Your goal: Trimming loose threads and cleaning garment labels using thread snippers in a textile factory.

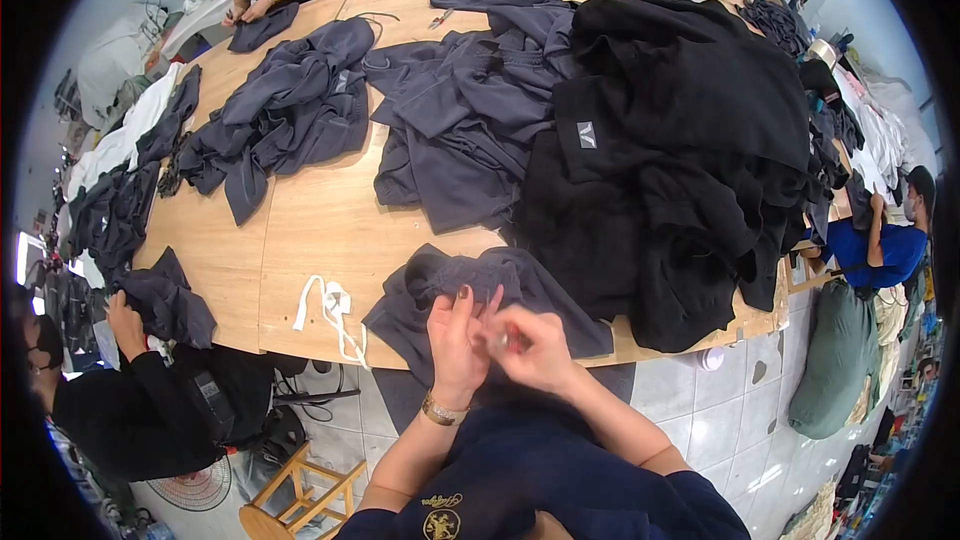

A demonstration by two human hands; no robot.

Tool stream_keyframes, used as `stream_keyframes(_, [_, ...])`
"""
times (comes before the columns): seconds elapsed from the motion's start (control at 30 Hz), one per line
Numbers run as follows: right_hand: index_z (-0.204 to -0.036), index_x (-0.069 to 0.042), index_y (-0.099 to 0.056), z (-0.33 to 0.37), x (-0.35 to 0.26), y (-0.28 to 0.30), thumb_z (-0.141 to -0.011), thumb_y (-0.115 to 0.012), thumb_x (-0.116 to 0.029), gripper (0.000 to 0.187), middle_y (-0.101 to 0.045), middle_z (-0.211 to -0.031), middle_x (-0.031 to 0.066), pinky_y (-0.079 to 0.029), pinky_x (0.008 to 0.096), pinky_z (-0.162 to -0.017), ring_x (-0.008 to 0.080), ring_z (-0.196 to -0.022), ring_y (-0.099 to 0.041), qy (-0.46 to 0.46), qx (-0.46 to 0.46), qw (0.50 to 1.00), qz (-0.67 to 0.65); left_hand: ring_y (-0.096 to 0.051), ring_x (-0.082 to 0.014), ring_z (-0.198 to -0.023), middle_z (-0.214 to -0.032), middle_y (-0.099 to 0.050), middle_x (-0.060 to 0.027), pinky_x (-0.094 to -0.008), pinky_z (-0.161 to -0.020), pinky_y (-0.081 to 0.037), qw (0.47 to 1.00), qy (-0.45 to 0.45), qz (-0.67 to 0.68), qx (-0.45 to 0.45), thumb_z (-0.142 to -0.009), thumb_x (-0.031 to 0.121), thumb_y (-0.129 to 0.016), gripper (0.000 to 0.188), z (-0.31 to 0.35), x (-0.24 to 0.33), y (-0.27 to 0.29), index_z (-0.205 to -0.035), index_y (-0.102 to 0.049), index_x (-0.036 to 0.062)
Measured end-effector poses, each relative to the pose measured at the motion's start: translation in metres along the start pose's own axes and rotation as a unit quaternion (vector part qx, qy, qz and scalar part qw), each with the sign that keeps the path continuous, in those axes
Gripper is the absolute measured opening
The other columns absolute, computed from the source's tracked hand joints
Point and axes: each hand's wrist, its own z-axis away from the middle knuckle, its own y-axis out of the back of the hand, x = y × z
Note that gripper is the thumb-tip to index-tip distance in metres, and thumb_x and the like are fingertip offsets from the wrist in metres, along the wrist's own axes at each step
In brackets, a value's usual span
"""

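Observation:
A dark grey garment (555, 305) lies bunched at the table's near edge, its gathered part just beyond my hands. My left hand (458, 348) is raised over it, fingers stretched upward and apart, with nothing plainly gripped. A gold-coloured watch (444, 410) circles that wrist. Close beside it, my right hand (540, 352) is curled around a small tool with red on it, which looks like thread snips (517, 342). Motion blurs the tool and the right fingertips. Any thread between the hands is too small to make out.
A white cord (332, 308) lies left of my garment. Black garments (680, 160) are heaped to the right; grey garments (460, 125) lie beyond. Red-handled snips (441, 18) rest at the far side. Co-workers handle cloth at left (130, 330), far left and right. A wooden stool (300, 490) stands lower left.

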Motion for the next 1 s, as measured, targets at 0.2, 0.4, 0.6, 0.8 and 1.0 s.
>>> stream_keyframes(0.2, [-0.086, -0.001, -0.054, 0.004, -0.007, 0.017, -0.072, -0.069, -0.009, 0.022, -0.055, -0.062, 0.0056, -0.040, 0.0247, -0.047, 0.0127, -0.052, -0.056, 0.004, -0.044, 0.999, -0.019, -0.060, -0.0177, -0.090, -0.094, -0.060, -0.0069, -0.0401, -0.090, -0.047, 0.999, 0.024, 0.030, 0.014, -0.091, 0.009, -0.049, 0.008, -0.001, 0.010, -0.014, -0.095, -0.053, 0.0038])
stream_keyframes(0.4, [-0.082, -0.002, -0.053, -0.002, 0.013, 0.018, -0.079, -0.066, -0.018, 0.021, -0.057, -0.066, 0.0112, -0.044, 0.0315, -0.048, 0.0274, -0.054, -0.057, 0.074, 0.021, 0.974, 0.212, -0.060, -0.0187, -0.090, -0.096, -0.061, -0.0077, -0.0370, -0.085, -0.049, 0.999, 0.022, 0.029, 0.038, -0.091, 0.008, -0.049, 0.007, 0.001, 0.006, -0.012, -0.095, -0.054, 0.0047])
stream_keyframes(0.6, [-0.078, -0.005, -0.053, -0.005, 0.012, 0.017, -0.077, -0.067, -0.028, 0.027, -0.057, -0.065, 0.0091, -0.043, 0.0331, -0.047, 0.0267, -0.054, -0.057, 0.088, 0.027, 0.958, 0.273, -0.058, -0.0225, -0.099, -0.106, -0.059, -0.0115, -0.0370, -0.087, -0.048, 1.000, -0.006, 0.013, -0.007, -0.093, 0.010, -0.046, 0.017, 0.001, 0.002, -0.005, -0.107, -0.052, 0.0024])
stream_keyframes(0.8, [-0.076, -0.006, -0.052, -0.008, 0.010, 0.017, -0.076, -0.067, -0.029, 0.028, -0.057, -0.064, 0.0085, -0.042, 0.0328, -0.046, 0.0258, -0.053, -0.056, 0.105, 0.027, 0.952, 0.286, -0.059, -0.0201, -0.096, -0.104, -0.059, -0.0111, -0.0346, -0.085, -0.049, 0.999, -0.032, -0.013, -0.012, -0.093, 0.010, -0.047, 0.015, 0.002, 0.000, -0.002, -0.104, -0.052, 0.0013])
stream_keyframes(1.0, [-0.075, -0.006, -0.052, -0.011, 0.011, 0.019, -0.077, -0.067, -0.028, 0.027, -0.055, -0.061, 0.0088, -0.041, 0.0331, -0.045, 0.0264, -0.051, -0.055, 0.118, 0.022, 0.947, 0.298, -0.059, -0.0181, -0.095, -0.102, -0.060, -0.0096, -0.0340, -0.085, -0.049, 0.997, -0.053, -0.052, -0.018, -0.092, 0.008, -0.048, 0.009, 0.003, -0.001, 0.000, -0.097, -0.053, 0.0017])
